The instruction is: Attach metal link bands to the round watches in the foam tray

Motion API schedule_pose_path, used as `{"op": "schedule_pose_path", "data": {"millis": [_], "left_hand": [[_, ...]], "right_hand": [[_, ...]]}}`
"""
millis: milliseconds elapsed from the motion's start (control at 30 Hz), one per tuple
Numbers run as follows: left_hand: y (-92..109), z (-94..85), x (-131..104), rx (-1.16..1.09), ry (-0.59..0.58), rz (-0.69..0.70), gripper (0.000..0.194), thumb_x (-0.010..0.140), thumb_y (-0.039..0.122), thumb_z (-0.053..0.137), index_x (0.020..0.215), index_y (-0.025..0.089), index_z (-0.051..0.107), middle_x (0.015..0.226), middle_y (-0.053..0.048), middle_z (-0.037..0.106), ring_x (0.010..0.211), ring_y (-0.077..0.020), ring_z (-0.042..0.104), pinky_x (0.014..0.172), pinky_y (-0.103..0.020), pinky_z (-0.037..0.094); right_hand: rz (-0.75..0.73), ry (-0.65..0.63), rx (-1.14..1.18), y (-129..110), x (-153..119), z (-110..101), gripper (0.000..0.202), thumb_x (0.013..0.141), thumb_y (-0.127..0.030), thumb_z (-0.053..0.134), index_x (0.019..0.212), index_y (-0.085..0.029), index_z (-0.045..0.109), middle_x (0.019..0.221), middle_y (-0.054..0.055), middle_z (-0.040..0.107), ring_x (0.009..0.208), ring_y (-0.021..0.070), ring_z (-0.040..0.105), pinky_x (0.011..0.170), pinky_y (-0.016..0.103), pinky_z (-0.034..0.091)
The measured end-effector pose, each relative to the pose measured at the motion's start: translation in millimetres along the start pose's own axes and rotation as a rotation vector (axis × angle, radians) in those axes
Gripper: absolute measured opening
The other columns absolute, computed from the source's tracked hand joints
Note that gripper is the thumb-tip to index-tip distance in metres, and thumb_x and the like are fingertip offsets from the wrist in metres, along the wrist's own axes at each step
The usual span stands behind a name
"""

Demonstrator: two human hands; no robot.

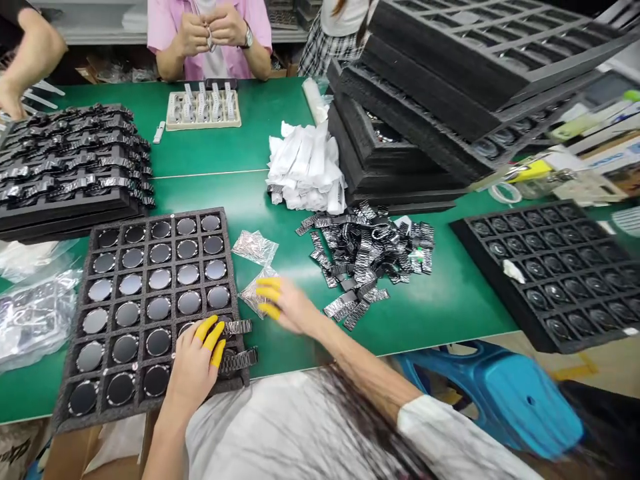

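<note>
My left hand (pixel 196 357), with yellow finger covers, lies over the lower right of a black foam tray (pixel 143 313). Its fingers are curled on a watch, partly hidden beneath them, whose black metal band (pixel 238 327) sticks out past the tray's right edge. Just below, a second black band (pixel 239 360) points the same way. Round dark watch heads fill the tray's visible cells. My right hand (pixel 287 305), also in yellow finger covers, hovers at or touches a small clear bag of thin metal pins (pixel 253 293); its fingertips are apart. Another such bag (pixel 255 247) lies behind it.
A heap of loose black bands (pixel 370 253) lies right of my right hand, with white wrapped pieces (pixel 306 167) behind. Tall foam trays (pixel 450 87) lean at right; another tray (pixel 540 267) overhangs the table edge. Stacked banded watches (pixel 75 160) stand left. A co-worker (pixel 210 40) sits opposite.
</note>
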State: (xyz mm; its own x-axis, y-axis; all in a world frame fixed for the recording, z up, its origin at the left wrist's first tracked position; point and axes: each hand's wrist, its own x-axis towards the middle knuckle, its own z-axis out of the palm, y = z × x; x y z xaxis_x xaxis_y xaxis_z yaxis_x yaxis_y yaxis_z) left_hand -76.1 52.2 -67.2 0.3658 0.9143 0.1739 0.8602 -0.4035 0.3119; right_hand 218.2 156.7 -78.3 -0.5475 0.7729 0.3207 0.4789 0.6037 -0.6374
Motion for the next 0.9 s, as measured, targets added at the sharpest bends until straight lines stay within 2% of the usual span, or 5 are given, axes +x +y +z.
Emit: {"op": "schedule_pose_path", "data": {"millis": [167,300,500,667,900], "left_hand": [[10.8,-2.9,-11.7,-0.128,0.079,-0.003,0.05,0.102,0.019,0.059,0.151,0.027,0.053,0.151,-0.014,0.06,0.139,-0.0357,0.055,0.113,-0.059,0.051],[28.2,-2.7,-19.7,-0.271,0.109,-0.03,0.055,0.103,0.016,0.057,0.155,0.032,0.05,0.151,-0.011,0.06,0.139,-0.0319,0.056,0.116,-0.057,0.051],[50.8,-17.8,-22.3,-0.425,0.056,-0.069,0.053,0.103,0.011,0.055,0.152,0.03,0.054,0.154,-0.012,0.058,0.145,-0.0295,0.052,0.117,-0.051,0.053],[67.0,-33.6,-8.0,-0.524,0.045,-0.016,0.054,0.104,0.007,0.052,0.153,0.028,0.053,0.154,-0.013,0.057,0.146,-0.0275,0.049,0.117,-0.049,0.053],[125.8,-28.0,36.5,-0.681,0.071,0.085,0.071,0.101,0.03,0.068,0.164,0.024,0.037,0.164,-0.02,0.047,0.154,-0.0376,0.043,0.124,-0.06,0.043]], "right_hand": [[0.546,-0.026,-0.576,59.1,6.7,-74.5,0.036,0.098,-0.023,0.069,0.132,-0.009,0.067,0.129,0.027,0.068,0.13,0.0423,0.054,0.105,0.058,0.048],[0.575,-0.153,-0.738,75.4,-6.0,-88.2,0.025,0.095,-0.016,0.068,0.118,-0.007,0.071,0.121,0.027,0.069,0.125,0.0411,0.053,0.109,0.056,0.04],[0.537,-0.024,-0.619,71.7,-19.9,-96.2,0.018,0.095,-0.025,0.064,0.105,-0.013,0.073,0.104,0.019,0.071,0.109,0.0368,0.058,0.097,0.049,0.047],[0.46,0.411,-0.166,25.2,-46.7,-133.9,0.023,0.095,-0.033,0.069,0.115,-0.022,0.068,0.107,0.009,0.069,0.079,0.025,0.064,0.079,0.046,0.056],[0.081,0.112,0.44,-85.8,-44.4,-122.5,0.031,0.094,-0.024,0.078,0.122,-0.034,0.068,0.104,0.005,0.071,0.095,0.0262,0.068,0.08,0.041,0.059]]}}
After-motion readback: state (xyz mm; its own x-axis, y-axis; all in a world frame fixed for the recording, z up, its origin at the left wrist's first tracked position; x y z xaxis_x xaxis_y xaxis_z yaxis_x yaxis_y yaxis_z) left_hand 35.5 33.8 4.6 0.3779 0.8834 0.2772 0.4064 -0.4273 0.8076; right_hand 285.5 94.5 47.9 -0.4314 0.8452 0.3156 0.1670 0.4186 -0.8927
